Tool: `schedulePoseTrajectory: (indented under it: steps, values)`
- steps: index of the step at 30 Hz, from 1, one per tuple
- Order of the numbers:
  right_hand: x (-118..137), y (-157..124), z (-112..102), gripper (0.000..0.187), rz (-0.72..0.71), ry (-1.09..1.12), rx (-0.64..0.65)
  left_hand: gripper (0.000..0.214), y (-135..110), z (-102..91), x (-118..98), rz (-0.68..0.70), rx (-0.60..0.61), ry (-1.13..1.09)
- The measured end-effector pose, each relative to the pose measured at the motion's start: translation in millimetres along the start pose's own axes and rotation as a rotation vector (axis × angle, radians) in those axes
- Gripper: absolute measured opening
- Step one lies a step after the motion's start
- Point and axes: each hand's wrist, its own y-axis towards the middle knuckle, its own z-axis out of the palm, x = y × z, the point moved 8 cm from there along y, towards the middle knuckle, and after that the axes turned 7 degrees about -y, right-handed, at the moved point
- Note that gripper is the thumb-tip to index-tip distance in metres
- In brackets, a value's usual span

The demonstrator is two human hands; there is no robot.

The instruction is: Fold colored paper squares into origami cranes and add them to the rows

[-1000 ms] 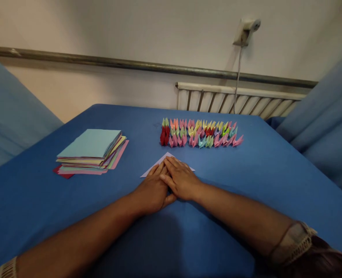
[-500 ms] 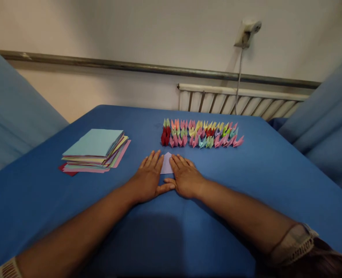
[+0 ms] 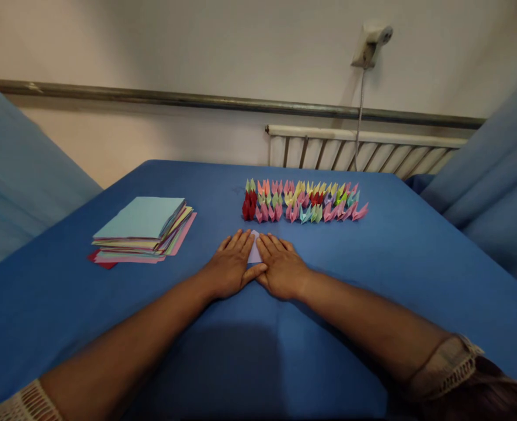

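A small folded sheet of pale lilac paper (image 3: 254, 252) lies on the blue tabletop (image 3: 350, 257), its pointed end facing away from me. My left hand (image 3: 232, 263) rests flat on the paper's left side, fingers stretched forward. Flat on the right side is my right hand (image 3: 281, 263), its fingers also extended. Both hands cover much of the sheet, so only a narrow strip shows between them. The left thumb reaches across to the right hand near the paper's lower edge.
Several folded paper cranes (image 3: 302, 202) in many colours stand in rows behind my hands. To the left is a stack of coloured paper squares (image 3: 139, 219), light blue on top. A radiator (image 3: 367, 137), a metal pipe (image 3: 197, 101) and a wall socket (image 3: 367, 47) are beyond the table.
My left hand has slid right over the lilac paper, closer to my right hand, so less of the sheet shows. The right hand stays almost in place, its thumb now hidden.
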Motion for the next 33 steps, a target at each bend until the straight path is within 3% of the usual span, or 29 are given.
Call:
schedulePoseTrajectory:
  steps: [6, 11, 17, 23, 29, 33]
  values:
    - [-17.0, -1.1, -3.2, 0.068, 0.105, -0.029, -0.050, 0.071, -5.3, -5.1, 17.4, -0.125, -0.019, 0.040]
    - [-27.2, -0.1, -2.9, 0.062, 0.175, -0.058, -0.070, 0.065, -11.5, -9.5, 30.9, -0.191, 0.054, 0.037]
    - [-37.0, 0.0, -5.1, 0.061, 0.241, -0.051, -0.100, 0.064, -25.8, -21.7, 64.2, -0.202, 0.155, 0.040]
    - [-53.7, 0.0, -15.4, 0.057, 0.296, -0.062, -0.128, 0.067, -30.7, -30.5, 93.3, -0.192, 0.158, 0.068]
    - [-58.9, 2.8, -20.9, 0.051, 0.290, -0.018, -0.187, 0.053, -18.3, -49.1, 72.5, -0.171, -0.105, -0.113]
    - [-62.3, 9.7, -19.4, 0.053, 0.258, 0.126, -0.228, 0.058, -12.4, -44.4, 45.8, -0.134, -0.161, -0.258]
